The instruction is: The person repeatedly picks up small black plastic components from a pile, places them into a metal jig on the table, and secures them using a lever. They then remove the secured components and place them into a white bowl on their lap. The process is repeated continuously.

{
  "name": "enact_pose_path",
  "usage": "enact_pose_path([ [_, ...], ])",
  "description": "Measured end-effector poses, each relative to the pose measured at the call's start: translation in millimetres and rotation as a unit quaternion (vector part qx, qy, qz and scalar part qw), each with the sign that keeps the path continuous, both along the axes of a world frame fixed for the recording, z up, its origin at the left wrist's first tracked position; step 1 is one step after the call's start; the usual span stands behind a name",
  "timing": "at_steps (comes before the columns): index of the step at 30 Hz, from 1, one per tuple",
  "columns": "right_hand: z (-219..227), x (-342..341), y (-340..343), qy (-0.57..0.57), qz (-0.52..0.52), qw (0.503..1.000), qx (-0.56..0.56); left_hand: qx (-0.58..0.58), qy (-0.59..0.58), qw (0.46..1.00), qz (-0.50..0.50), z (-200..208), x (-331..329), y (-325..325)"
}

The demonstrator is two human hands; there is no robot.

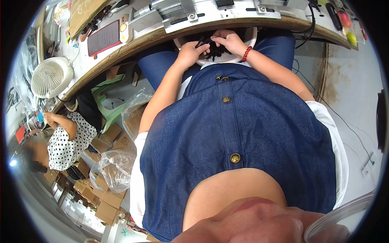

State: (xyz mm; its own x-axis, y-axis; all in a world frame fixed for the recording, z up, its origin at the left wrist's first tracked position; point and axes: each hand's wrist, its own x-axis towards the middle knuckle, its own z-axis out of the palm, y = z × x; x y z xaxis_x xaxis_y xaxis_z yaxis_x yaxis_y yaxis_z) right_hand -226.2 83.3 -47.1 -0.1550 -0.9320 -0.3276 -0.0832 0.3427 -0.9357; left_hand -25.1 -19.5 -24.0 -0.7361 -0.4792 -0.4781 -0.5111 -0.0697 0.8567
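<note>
at the person's lap in the head view, beneath the table edge [300, 27], sits a white basin [252, 37], probably placed to catch the loose black pieces [217, 52] inside it. above them, the left hand [190, 54] closes its fingers around a slim black piece [199, 41], seemingly steadying it; the right hand [230, 41] pinches thumb and fingertips together, on what i cannot tell.

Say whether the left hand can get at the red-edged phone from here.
Probably, with a lift: the left hand is low, over the basin, and the bench edge lies between. Nothing seems to cover the red-edged phone.
</note>
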Motion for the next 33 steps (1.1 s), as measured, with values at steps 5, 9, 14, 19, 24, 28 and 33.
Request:
enact_pose_path([
  [5,7,-10,-1,0.183,0.061,0.981,0.023,0.117,-0.014,0.986,0.118,10,24,-11],
  [9,13,15,7,0.537,0.314,0.781,-0.057,0.151,0.040,0.963,0.219,11,15,2],
  [14,-8,24,1,0.558,0.383,0.730,-0.090,-0.059,-0.003,0.996,0.072,-15,11,6],
  [19,-2,25,6,0.546,0.326,0.767,-0.090,-0.219,-0.067,0.973,0.013,-29,3,8],
  [24,18,2,20,0.566,0.262,0.763,-0.170,-0.299,-0.053,0.951,0.062,-32,4,15],
  [28,30,-7,32,0.527,0.210,0.796,-0.210,-0.049,-0.054,0.996,0.048,0,-2,19],
  [33,37,-9,32,0.482,0.192,0.824,-0.226,0.011,0.030,0.996,0.079,8,0,30],
])
